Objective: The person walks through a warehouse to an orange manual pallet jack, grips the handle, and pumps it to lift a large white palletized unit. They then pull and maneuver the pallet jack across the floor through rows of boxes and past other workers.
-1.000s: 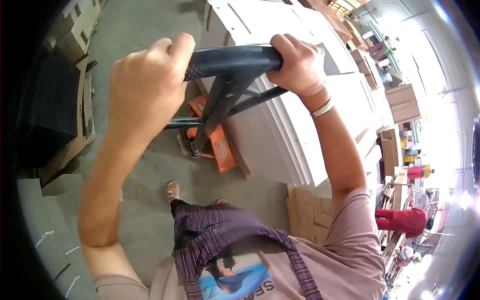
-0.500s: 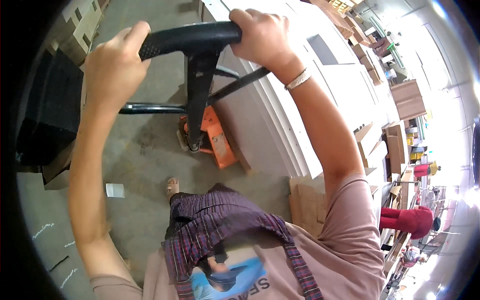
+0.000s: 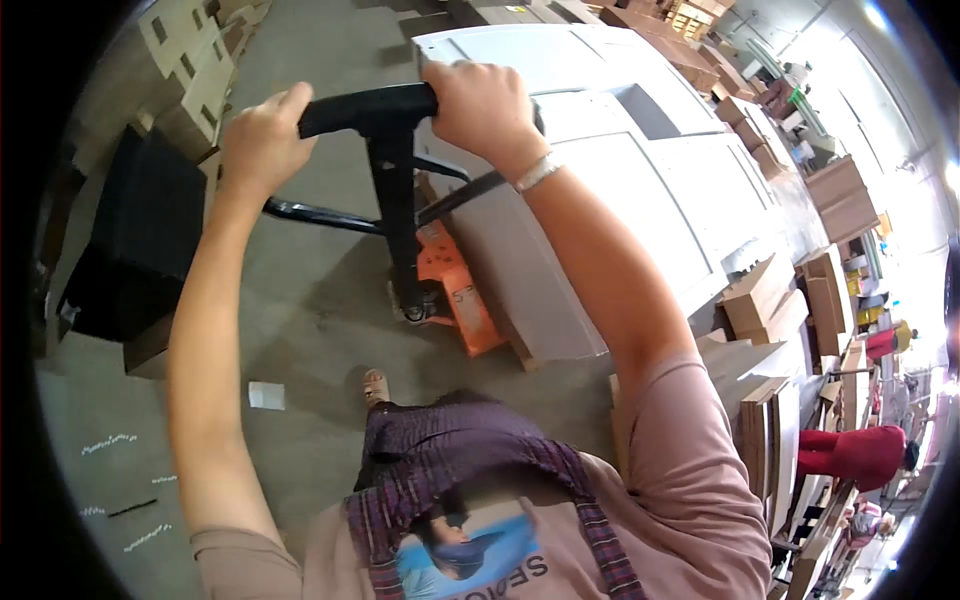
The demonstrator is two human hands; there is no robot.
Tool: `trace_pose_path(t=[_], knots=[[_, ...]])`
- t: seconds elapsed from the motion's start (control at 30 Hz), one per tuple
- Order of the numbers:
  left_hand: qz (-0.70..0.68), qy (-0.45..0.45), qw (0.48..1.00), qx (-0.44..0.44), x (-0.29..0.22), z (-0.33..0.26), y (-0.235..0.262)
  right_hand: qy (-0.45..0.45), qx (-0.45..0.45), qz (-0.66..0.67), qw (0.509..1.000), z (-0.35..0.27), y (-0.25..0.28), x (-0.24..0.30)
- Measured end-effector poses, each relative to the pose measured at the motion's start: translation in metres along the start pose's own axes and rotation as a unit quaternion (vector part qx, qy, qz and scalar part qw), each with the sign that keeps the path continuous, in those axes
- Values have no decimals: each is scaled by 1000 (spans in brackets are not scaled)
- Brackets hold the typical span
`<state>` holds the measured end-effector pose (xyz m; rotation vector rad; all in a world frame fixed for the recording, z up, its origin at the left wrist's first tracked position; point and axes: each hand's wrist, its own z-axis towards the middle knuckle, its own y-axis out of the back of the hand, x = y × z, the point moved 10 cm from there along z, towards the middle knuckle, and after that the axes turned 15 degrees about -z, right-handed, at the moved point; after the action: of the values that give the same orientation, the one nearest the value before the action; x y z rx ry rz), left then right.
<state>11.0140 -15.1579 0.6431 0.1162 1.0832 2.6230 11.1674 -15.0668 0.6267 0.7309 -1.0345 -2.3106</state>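
Note:
Both my hands hold the black handle (image 3: 365, 108) of a pallet jack, one at each end of its loop. My left hand (image 3: 265, 145) is wrapped round the left end, and my right hand (image 3: 483, 112) is closed over the right end. A black shaft runs down from the grip to the jack's orange base (image 3: 468, 310), which stands on the floor. White panels (image 3: 610, 215), stacked into a large load, rise just beyond and to the right of the base. My right forearm passes in front of part of that stack.
A black box-like block (image 3: 140, 240) stands on the left, with cream slotted pieces (image 3: 185, 60) behind it. A piece of white paper (image 3: 266, 395) lies on the grey floor. Brown cartons (image 3: 765, 300) are at the right. Farther right, a person in red (image 3: 855, 455) stands among boards.
The handle and both hands sit lower in view, with my right hand farther left. The jack base, white stack and floor paper appear shifted right. Both hands keep their grip.

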Motion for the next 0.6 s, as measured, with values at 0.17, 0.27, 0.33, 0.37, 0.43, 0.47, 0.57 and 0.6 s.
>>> trace_pose_path(t=[0.17,0.27,0.33,0.37,0.43,0.47,0.57,0.6], knots=[[-71,-78,994,20,21,4,9,-72,18,-23,997,-7,22,22],[-96,-121,988,8,38,8,4,-114,28,-47,992,-11,32,32],[-124,-126,984,21,51,10,-10,-160,55,-60,984,-15,32,39],[-150,-137,979,31,56,11,-13,-175,46,-78,980,-18,36,48],[-205,-166,963,47,68,16,-17,-225,72,-111,965,-20,45,72],[-232,-181,954,56,79,15,-16,-243,79,-117,960,-18,50,91],[-288,-201,932,86,109,16,-13,-300,85,-168,935,2,76,151],[-313,-208,922,93,114,15,-9,-322,99,-176,925,3,80,163]])
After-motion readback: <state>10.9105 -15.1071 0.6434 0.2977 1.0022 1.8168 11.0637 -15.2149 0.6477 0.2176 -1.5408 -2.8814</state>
